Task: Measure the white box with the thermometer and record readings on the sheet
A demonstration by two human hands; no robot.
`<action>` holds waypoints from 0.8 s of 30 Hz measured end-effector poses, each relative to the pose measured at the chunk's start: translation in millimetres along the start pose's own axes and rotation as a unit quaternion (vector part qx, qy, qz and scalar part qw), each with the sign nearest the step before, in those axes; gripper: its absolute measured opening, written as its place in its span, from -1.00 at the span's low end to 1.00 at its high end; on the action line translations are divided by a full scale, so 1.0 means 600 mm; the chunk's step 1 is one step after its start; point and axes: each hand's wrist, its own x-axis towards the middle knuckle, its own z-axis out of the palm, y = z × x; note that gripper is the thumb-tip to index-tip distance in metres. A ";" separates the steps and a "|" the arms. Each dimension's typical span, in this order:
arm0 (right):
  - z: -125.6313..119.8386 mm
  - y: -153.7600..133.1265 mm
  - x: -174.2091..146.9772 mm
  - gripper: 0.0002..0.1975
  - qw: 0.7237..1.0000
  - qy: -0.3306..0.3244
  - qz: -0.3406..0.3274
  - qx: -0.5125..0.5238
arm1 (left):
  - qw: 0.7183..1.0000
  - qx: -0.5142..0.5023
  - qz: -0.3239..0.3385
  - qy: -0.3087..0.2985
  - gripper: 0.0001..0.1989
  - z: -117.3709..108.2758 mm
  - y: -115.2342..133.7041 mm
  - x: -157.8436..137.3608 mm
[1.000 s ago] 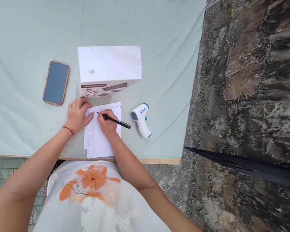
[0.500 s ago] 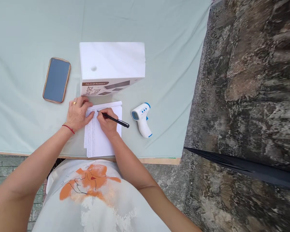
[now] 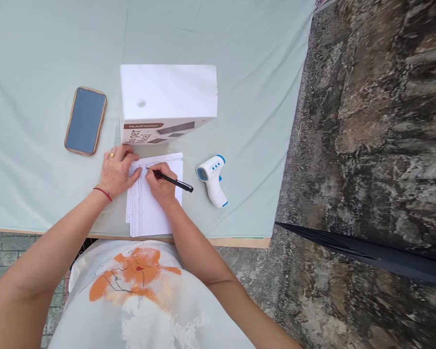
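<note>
I'm standing over one table (image 3: 247,97) under pale green cloth. Left hand (image 3: 116,169) is palm-down, fingers loosely bent and a bit spread, thumb out over the sheets (image 3: 152,218); right hand (image 3: 163,190) curls in, thumb and fingers pinching a black pen (image 3: 179,184), tip near their top edge. Tally: one white box (image 3: 170,92) just beyond, at least two overlapping sheets (can't count better), one phone (image 3: 85,120), one thermometer gun (image 3: 213,183), one pen.

Bright diffuse daylight, faint soft shadows, tiny marks on papers (image 3: 155,218) unreadable, stonework (image 3: 370,126) smeared toward right edge
</note>
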 end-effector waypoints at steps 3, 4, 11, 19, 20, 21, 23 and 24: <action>-0.001 -0.002 0.000 -0.86 1.000 -0.003 0.010 0.011 | 1.000 0.001 0.000 -0.004 -0.77 -0.001 0.000 0.000; -0.001 -0.002 0.000 -0.86 1.000 -0.001 0.015 0.017 | 1.000 -0.001 -0.001 -0.007 -0.77 -0.001 0.000 0.000; 0.001 -0.001 0.000 -0.84 1.000 0.001 0.024 0.012 | 1.000 -0.003 -0.008 -0.015 -0.78 -0.003 0.002 0.001; 0.001 0.000 0.001 -0.87 1.000 0.010 0.007 0.015 | 1.000 -0.003 -0.011 -0.014 -0.78 -0.001 0.002 0.001; 0.001 0.000 0.001 -0.88 1.000 0.011 0.004 0.016 | 1.000 -0.002 -0.009 -0.012 -0.78 -0.001 0.002 0.001; 0.001 0.000 0.001 -0.88 1.000 0.010 0.003 0.015 | 1.000 0.000 -0.007 -0.011 -0.78 -0.001 0.002 0.001; 0.000 0.002 0.000 -0.89 1.000 0.009 0.007 0.011 | 1.000 0.005 -0.004 -0.006 -0.78 -0.001 0.002 0.001; 0.000 0.002 0.000 -0.90 1.000 0.008 0.011 0.011 | 1.000 0.008 -0.003 -0.005 -0.78 -0.001 0.002 0.001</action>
